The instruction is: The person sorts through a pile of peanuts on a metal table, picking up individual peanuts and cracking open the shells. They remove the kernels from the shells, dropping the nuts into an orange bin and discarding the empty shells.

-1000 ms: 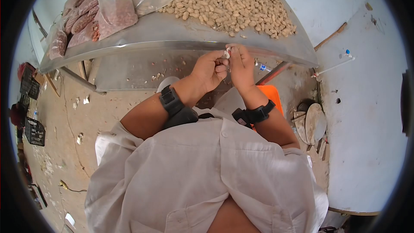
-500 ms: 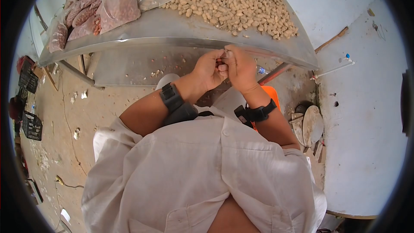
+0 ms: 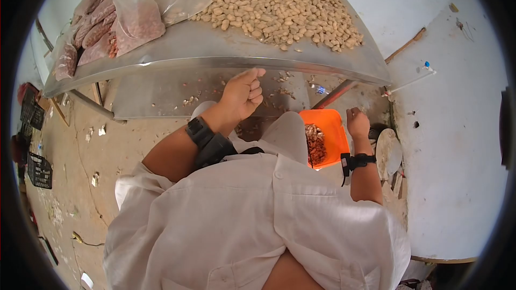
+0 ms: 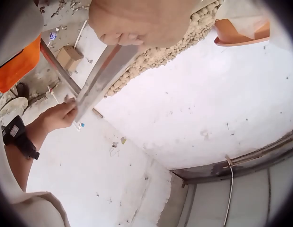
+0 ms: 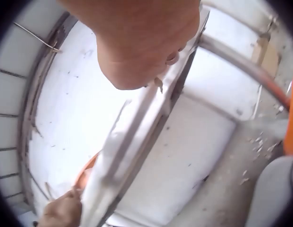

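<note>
My left hand (image 3: 243,95) is just in front of the metal table's near edge, its fingers curled in and the thumb against the forefinger; what lies inside is hidden. Off to the right, past the orange basin (image 3: 338,137), is my right hand (image 3: 358,123) with bent fingers. A small pale piece of peanut shell (image 5: 159,84) sticks out below those fingers in the right wrist view. Reddish peanut kernels (image 3: 316,149) and some paler bits lie in the basin. Unshelled peanuts (image 3: 279,5) are heaped on the table (image 3: 215,43) ahead.
Clear bags of pinkish kernels (image 3: 137,24) stand on the table's left end. Shell scraps lie on the lower shelf (image 3: 156,96). A red-tinted table leg (image 3: 336,95) rises behind the basin, with a pale wall (image 3: 451,172) to the right. Black crates (image 3: 40,171) sit far left.
Both hands were together at the table edge over an opened peanut. The right hand has swung right, beyond the basin, uncovering it; the left has shifted slightly left and down.
</note>
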The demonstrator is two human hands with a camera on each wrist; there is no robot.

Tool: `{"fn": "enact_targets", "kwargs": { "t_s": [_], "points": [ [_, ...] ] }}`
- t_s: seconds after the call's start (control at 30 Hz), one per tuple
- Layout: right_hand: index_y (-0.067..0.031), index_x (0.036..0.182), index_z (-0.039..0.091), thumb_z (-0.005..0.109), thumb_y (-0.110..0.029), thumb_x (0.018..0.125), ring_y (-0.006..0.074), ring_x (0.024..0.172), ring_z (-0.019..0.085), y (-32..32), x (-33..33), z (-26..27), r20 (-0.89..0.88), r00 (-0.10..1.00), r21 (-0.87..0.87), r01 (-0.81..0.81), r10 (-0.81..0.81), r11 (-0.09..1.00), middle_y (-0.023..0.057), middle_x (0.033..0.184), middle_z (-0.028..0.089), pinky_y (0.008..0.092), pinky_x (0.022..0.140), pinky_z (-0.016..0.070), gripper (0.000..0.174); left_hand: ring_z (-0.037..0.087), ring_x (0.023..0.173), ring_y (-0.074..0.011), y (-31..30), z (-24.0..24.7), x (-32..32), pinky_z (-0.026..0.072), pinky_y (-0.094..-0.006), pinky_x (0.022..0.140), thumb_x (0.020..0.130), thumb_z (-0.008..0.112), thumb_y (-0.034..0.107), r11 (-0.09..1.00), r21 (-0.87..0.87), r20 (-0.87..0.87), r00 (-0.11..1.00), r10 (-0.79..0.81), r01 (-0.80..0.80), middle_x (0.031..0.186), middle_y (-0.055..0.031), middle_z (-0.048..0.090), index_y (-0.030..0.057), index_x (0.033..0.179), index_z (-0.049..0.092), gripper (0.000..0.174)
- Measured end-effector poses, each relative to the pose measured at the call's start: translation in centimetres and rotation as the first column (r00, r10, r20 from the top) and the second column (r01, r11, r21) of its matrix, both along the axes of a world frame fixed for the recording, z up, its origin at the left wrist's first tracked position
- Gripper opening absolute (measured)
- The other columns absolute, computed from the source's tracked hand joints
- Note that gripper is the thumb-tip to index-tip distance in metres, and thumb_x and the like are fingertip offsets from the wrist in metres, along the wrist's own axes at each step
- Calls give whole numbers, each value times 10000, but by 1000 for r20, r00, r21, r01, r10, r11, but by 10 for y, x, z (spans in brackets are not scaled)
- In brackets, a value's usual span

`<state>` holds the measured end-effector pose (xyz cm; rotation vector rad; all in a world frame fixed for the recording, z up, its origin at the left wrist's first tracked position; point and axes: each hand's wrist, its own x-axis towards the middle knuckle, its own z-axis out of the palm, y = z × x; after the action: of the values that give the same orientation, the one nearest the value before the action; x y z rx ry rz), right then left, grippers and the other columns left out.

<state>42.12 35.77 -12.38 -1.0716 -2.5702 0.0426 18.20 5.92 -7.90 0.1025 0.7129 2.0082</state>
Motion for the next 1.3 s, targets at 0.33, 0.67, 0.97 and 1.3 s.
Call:
{"fn": "enact_targets", "kwargs": {
  "t_s": [0.33,0.67,0.97,1.3],
  "points": [
    [-50,829,612,615,-228,795,350,792,584,-85,-146,108,-280,827,125,-472,487,873,172,823,618,427,672,460,182,296,498,-85,4,0,8,271,-225,454,956,468,270,1000,-17,119,993,-8,10,643,29,342,30,1020,529,256],
    [-44,780,614,607,-158,752,345,762,599,-86,-225,103,-289,838,172,-431,464,886,157,794,628,425,669,477,118,302,503,-81,-12,-1,0,267,-219,450,955,467,250,1000,21,127,992,1,-3,657,30,359,36,1004,536,231],
    [-20,836,641,631,-65,785,80,601,528,-127,-165,100,-767,581,-312,-708,272,633,18,710,602,252,538,422,68,343,508,-42,4,14,10,281,-188,450,900,579,146,987,107,-154,978,137,-122,686,52,443,23,1059,571,202],
    [-4,965,622,586,-93,862,45,649,508,-164,-135,65,-800,560,-476,-811,216,341,-6,741,582,200,541,405,141,372,534,-33,14,14,21,283,-189,450,876,614,124,981,-49,-475,868,143,-189,735,21,521,-26,1058,592,237]
  ]
}}
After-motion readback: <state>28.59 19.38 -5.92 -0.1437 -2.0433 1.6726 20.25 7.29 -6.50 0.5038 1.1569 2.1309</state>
